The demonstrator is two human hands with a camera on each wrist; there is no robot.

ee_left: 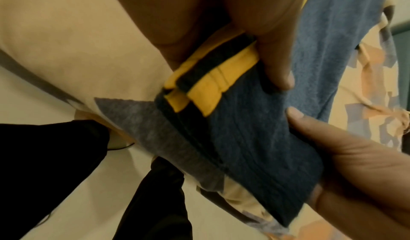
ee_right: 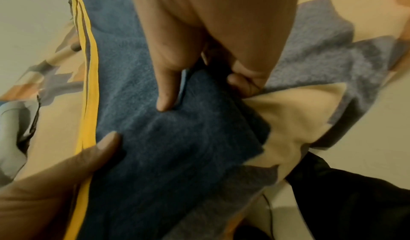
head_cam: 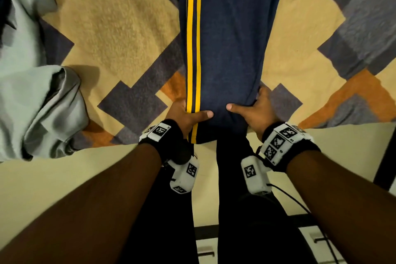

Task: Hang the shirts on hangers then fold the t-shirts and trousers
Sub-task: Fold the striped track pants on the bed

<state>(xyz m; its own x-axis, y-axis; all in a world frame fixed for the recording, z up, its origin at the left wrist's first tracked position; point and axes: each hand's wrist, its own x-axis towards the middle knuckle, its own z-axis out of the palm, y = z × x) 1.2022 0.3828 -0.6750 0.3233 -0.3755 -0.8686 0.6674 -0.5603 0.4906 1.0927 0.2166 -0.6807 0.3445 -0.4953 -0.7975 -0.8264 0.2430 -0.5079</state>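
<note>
Head view shows both hands, left hand (head_cam: pixel 182 113) and right hand (head_cam: pixel 257 109), side by side, each pinching the near end of navy trousers (head_cam: pixel 225 38) with yellow stripes, stretched up the frame's centre across a patterned blanket (head_cam: pixel 120 28); uneven pulling could skew the legs and drag the blanket.

trousers (head_cam: pixel 225 38): 1, navy, laid down the middle of the blanket
yellow stripes (head_cam: pixel 194 49): 2, side by side along the trousers' left edge
hands: 2, left hand (head_cam: pixel 182 113), right hand (head_cam: pixel 257 111), one at each near corner of the trousers
grey garment (head_cam: pixel 32 92): 1, bunched at the blanket's left edge
blanket (head_cam: pixel 117 28): 1, patterned
wrist cameras: 2
</note>
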